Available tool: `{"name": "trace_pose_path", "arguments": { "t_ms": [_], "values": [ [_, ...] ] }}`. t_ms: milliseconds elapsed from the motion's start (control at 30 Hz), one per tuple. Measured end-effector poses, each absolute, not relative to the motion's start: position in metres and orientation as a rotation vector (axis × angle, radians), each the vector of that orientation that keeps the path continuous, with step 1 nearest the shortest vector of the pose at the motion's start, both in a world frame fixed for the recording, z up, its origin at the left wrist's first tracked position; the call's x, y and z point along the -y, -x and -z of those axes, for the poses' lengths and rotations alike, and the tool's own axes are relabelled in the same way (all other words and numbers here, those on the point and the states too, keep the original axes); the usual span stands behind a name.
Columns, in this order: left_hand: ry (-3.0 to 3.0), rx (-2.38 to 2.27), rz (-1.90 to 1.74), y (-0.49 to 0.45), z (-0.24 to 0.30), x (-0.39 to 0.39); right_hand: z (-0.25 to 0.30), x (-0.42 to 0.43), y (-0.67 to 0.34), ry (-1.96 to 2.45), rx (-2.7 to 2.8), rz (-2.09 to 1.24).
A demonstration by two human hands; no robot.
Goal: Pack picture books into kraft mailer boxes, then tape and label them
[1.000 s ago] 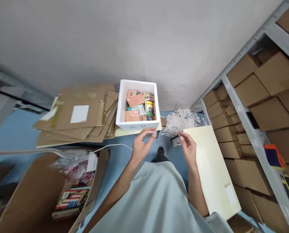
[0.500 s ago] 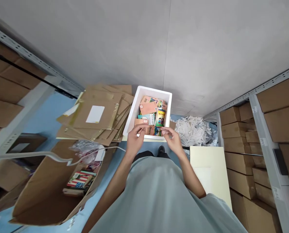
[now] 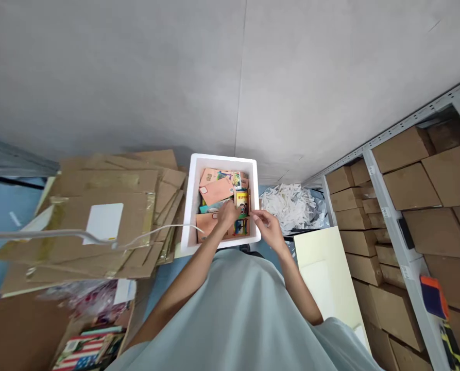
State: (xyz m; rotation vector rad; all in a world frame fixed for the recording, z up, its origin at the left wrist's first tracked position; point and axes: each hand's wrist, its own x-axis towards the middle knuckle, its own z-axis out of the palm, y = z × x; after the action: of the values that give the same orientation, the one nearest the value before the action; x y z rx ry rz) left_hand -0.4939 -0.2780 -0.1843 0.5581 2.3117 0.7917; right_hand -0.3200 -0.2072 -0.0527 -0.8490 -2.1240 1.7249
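Note:
A white foam box (image 3: 187, 206) stands before me, filled with small booklets and orange-pink paper pieces. My left hand (image 3: 227, 214) reaches down into it, over the booklets beside a yellow and green booklet (image 3: 242, 202). Its fingertips are hidden, so I cannot see whether they grip anything. My right hand (image 3: 267, 226) is at the box's right wall, with its fingertips by the rim and the fingers apart. An orange-pink envelope-like piece (image 3: 217, 191) lies on top at the back of the box, and another orange-pink piece (image 3: 205, 222) lies at the front left.
Flattened cardboard (image 3: 129, 206) is stacked at the left, with a white cable (image 3: 168, 226) crossing over it. An open carton of books (image 3: 85, 350) stands at lower left. Shredded paper (image 3: 289, 208) and a cream board (image 3: 322, 268) lie right, beside shelves of brown boxes (image 3: 411, 185).
My left hand has gone from the box's near edge down among the booklets. My right hand has shifted to the right rim. The view has turned, with the box now further left.

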Motion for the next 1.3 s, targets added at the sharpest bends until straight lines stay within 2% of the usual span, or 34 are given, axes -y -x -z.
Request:
{"name": "trace_pose_path", "arguments": {
  "t_ms": [100, 567, 633, 700, 800, 900, 1067, 1300],
  "values": [
    [-0.576, -2.323, -0.596, 0.495, 0.185, 0.275, 0.058, 0.218, 0.315, 0.926, 2.066, -1.711],
    [-0.806, -2.324, -0.418, 0.502, 0.15, 0.286, 0.06, 0.265, 0.309, 1.033, 1.981, -1.585],
    [-0.825, -2.339, -0.498, 0.505, 0.14, 0.3, 0.06, 0.268, 0.307, 1.047, 1.954, -1.581],
    [-0.854, -2.291, -0.748, 0.51, 0.127, 0.315, 0.059, 0.268, 0.305, 1.064, 1.905, -1.576],
    [-0.846, -1.958, -1.256, 0.512, 0.1, 0.334, 0.055, 0.263, 0.302, 1.109, 1.799, -1.54],
    [-0.746, -1.577, -1.509, 0.502, 0.067, 0.341, 0.045, 0.259, 0.295, 1.154, 1.661, -1.513],
    [-0.694, -1.33, -1.44, 0.46, 0.025, 0.324, 0.027, 0.268, 0.256, 1.205, 1.518, -1.453],
    [-0.85, -1.152, -1.207, 0.376, 0.007, 0.277, 0.008, 0.295, 0.173, 1.377, 1.251, -1.226]
  ]
}}
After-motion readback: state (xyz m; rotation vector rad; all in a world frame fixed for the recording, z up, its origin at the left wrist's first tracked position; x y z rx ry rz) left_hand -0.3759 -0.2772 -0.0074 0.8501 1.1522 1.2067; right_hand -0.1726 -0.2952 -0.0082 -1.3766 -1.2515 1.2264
